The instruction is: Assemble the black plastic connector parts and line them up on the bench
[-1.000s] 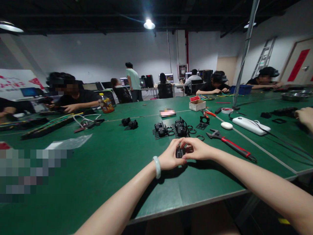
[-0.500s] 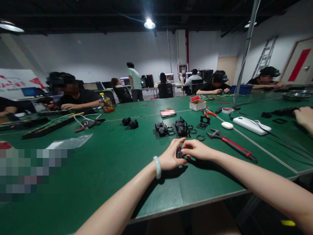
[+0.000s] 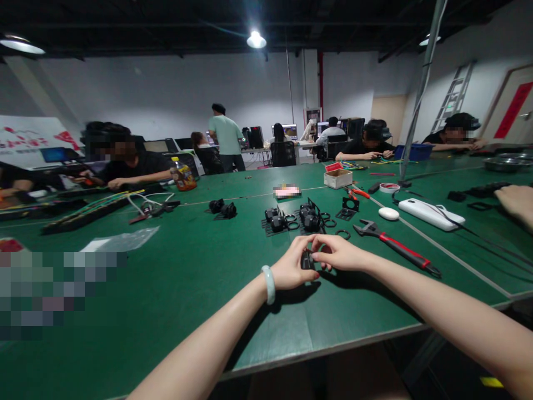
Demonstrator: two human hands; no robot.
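Observation:
Between my two hands is a small black plastic part [image 3: 307, 259], mostly covered by fingers. My left hand [image 3: 291, 264], with a pale bangle at the wrist, grips it between thumb and fingers. From the right, my right hand [image 3: 335, 253] closes its thumb and fingertips on the same part. Just beyond my hands lie black assemblies [image 3: 275, 219] with slotted plates, and another black assembly [image 3: 310, 216] beside them. Black rings [image 3: 330, 220] lie close by, with a loose ring [image 3: 343, 234] near my right hand. A flat black bracket [image 3: 348, 207] rests farther right.
An adjustable wrench [image 3: 395, 247] with a red and black handle lies right of my right arm. Beyond it are a white oval object [image 3: 388, 214], a white power bank-like case [image 3: 431, 214] and a small box [image 3: 337, 178]. A metal pole [image 3: 421, 94] rises at the right. Co-workers sit around the green table [image 3: 187, 289].
My right hand's fingers have shifted slightly on the black part, and its knuckles sit a little higher. The standing person in the background has turned and moved slightly.

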